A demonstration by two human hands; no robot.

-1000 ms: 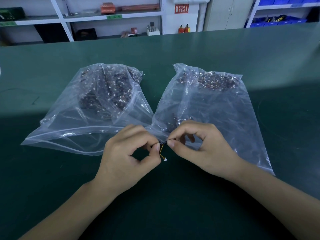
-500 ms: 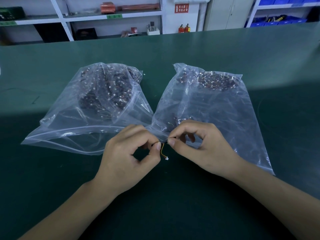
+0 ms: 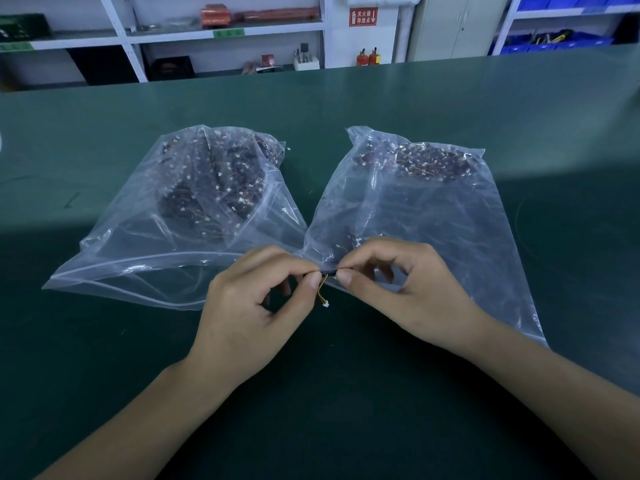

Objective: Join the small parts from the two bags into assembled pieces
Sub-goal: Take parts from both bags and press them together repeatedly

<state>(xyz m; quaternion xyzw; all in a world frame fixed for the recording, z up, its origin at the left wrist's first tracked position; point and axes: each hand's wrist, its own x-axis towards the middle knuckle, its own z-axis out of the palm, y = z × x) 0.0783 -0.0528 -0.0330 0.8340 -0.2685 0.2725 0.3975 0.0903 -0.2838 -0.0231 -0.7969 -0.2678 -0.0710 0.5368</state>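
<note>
Between the bags (image 3: pixel 194 237), my left hand (image 3: pixel 256 306) and right hand (image 3: pixel 398 289) pinch a tiny, light part (image 3: pixel 330 271) by its stiff ends, its wires (image 3: pixel 322 292) limp.

The table (image 3: pixel 450 109) was covered in a dark green mat, with a brighter band of light across the middle and shadow over the near part. Past the far edge, white metal shelving (image 3: pixel 121 32) ran along the back wall, holding an orange-red box (image 3: pixel 215 16), some dark crates lower down and green labels on the shelf fronts. A red sign with white characters (image 3: pixel 363 17) hung on the white wall, and two small red fire extinguishers (image 3: pixel 367 57) stood under it. Next came a beige cabinet (image 3: pixel 457 26), then blue bins (image 3: pixel 550 41) on shelves near the far right corner.
</note>
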